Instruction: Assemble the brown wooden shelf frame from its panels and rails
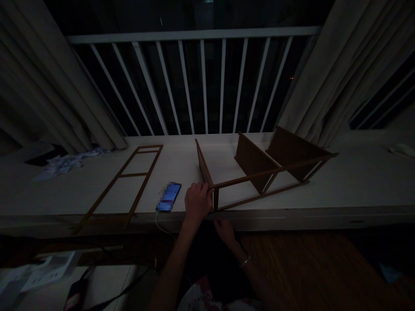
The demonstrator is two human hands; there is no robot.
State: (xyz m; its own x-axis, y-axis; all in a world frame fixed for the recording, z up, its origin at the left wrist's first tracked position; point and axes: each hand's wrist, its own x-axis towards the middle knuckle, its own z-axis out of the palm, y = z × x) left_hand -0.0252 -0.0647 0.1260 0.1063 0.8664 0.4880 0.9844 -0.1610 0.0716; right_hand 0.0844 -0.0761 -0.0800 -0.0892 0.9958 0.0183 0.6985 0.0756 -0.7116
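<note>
At the far left a pale pleated curtain (48, 86) hangs down to a long white ledge (356, 181), and a heap of crumpled white paper scraps (69, 162) lies at its foot. Next along, a flat brown wooden ladder-shaped panel (125, 181) lies on the ledge, running aslant from the back toward the front edge. Just right of its near end rests a dark smartphone with a lit blue screen (169, 196), with a thin cable leading off its lower end over the edge.

Near the phone, the left hand (197, 201) is closed over the near corner of a brown wooden shelf frame (259, 166), fingers curled on top of the post where a side board meets the front rail. The shelf frame lies on its side on the ledge, its three boards standing upright and its thin rails stretching to the right.

The right hand (224, 229) sits lower, just below the ledge's front edge and under that same corner, apart from the left; in the dim light its grip cannot be told. A thin silver bracelet (245, 261) circles its wrist.

Behind runs a white barred railing (201, 82); a second pale curtain (337, 73) hangs at the right, above brown wooden floorboards (308, 268).
</note>
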